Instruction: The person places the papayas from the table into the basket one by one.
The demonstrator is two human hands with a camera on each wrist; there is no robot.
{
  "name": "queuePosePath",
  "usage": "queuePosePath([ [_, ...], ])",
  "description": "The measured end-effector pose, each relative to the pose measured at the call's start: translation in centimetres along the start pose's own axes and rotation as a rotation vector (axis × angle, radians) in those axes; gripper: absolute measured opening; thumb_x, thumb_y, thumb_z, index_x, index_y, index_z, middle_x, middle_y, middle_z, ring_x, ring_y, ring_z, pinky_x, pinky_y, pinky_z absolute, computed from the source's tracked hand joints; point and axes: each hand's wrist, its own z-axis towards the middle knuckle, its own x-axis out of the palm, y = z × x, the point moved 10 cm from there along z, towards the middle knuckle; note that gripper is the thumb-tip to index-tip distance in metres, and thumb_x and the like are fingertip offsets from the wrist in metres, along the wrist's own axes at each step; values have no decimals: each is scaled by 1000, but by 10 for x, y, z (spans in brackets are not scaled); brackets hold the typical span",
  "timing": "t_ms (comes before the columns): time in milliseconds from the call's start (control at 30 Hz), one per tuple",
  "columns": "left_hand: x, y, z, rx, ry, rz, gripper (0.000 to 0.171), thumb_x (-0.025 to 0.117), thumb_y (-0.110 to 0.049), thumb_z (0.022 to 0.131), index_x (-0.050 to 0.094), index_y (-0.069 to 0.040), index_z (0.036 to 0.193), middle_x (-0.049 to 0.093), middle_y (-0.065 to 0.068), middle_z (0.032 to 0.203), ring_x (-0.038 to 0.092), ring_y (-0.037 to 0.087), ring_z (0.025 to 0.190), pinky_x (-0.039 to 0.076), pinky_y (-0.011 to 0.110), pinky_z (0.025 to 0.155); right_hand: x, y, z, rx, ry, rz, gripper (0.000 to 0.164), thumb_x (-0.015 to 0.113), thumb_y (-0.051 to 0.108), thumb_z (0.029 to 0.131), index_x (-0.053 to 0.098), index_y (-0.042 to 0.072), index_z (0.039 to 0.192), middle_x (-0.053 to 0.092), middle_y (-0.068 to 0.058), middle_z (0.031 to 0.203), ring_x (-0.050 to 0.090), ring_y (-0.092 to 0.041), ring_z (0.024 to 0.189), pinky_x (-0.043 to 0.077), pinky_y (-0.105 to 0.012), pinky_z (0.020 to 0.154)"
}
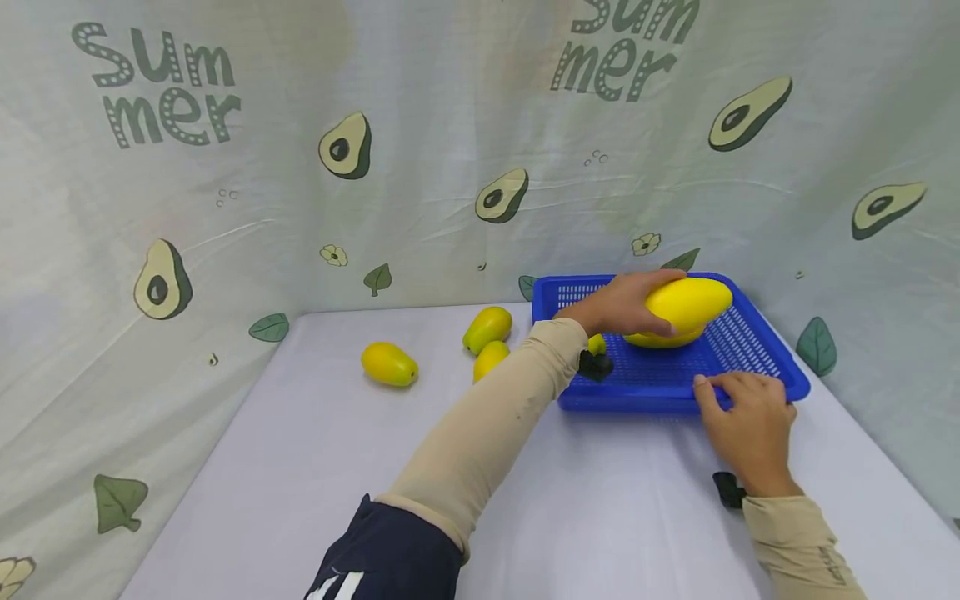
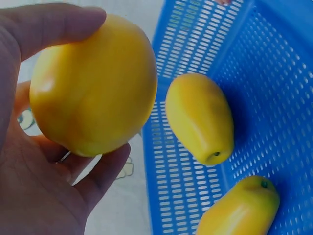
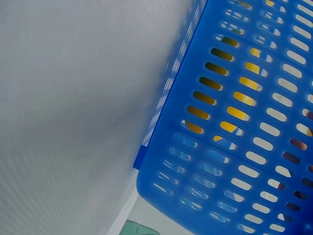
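My left hand (image 1: 626, 304) grips a yellow papaya (image 1: 692, 303), thumb on one side and fingers round the other, over the blue plastic basket (image 1: 761, 342). Two more papayas lie inside; the left wrist view shows one papaya (image 2: 200, 117) whole and another papaya (image 2: 242, 208) cut off by the frame edge. From above, the held fruit partly covers one of them, and my left wrist hides most of the other. At the basket's near rim, toward its right corner, my right hand (image 1: 750, 425) holds the edge with thumb and bent fingers.
Left of the basket, a papaya (image 1: 390, 364) lies alone on the white tablecloth (image 1: 300, 467). Two others, a papaya (image 1: 487, 327) and a partly hidden papaya (image 1: 491, 358), sit close together beside my left forearm. A printed curtain (image 1: 420, 225) hangs behind the table.
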Motion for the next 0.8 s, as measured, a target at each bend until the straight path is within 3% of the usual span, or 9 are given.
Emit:
queuePosePath([
  [200, 8, 3, 1, -5, 18, 21, 85, 77, -37, 87, 30, -32, 158, 49, -11, 142, 50, 7, 107, 41, 20, 87, 2, 1, -1, 2, 12, 9, 34, 64, 26, 96, 71, -7, 95, 66, -29, 104, 46, -49, 112, 28, -76, 83],
  [367, 4, 1, 1, -4, -5, -23, 85, 76, -39, 89, 27, -33, 159, 45, -11, 148, 50, 7, 115, 42, 21, 93, 4, 3, -2, -12, 10, 24, 33, 65, 26, 96, 71, -6, 94, 67, -27, 103, 47, -48, 110, 29, -74, 83],
  [500, -5, -7, 2, 9, -56, 16, 86, 70, -49, 91, 20, -37, 160, 30, -12, 159, 30, 5, 141, 33, 29, 112, 3, 3, -1, -11, 3, 23, 34, 64, 28, 96, 71, -6, 94, 67, -26, 102, 47, -47, 110, 30, -74, 83],
  [600, -14, -8, 1, -7, -94, 68, 79, 62, -55, 94, 24, -34, 160, 26, -11, 161, 17, 6, 148, 25, 33, 117, 0, 1, 0, -2, -2, 24, 34, 64, 27, 96, 72, -6, 94, 68, -26, 103, 47, -47, 111, 29, -74, 83],
  [800, -35, 15, -15, -38, -117, 13, 56, 53, -50, 101, 48, -22, 149, 41, -5, 152, 37, 10, 139, 35, 27, 111, -4, -1, 1, 8, -5, 26, 33, 64, 26, 95, 72, -6, 95, 67, -28, 107, 46, -48, 112, 28, -75, 83],
])
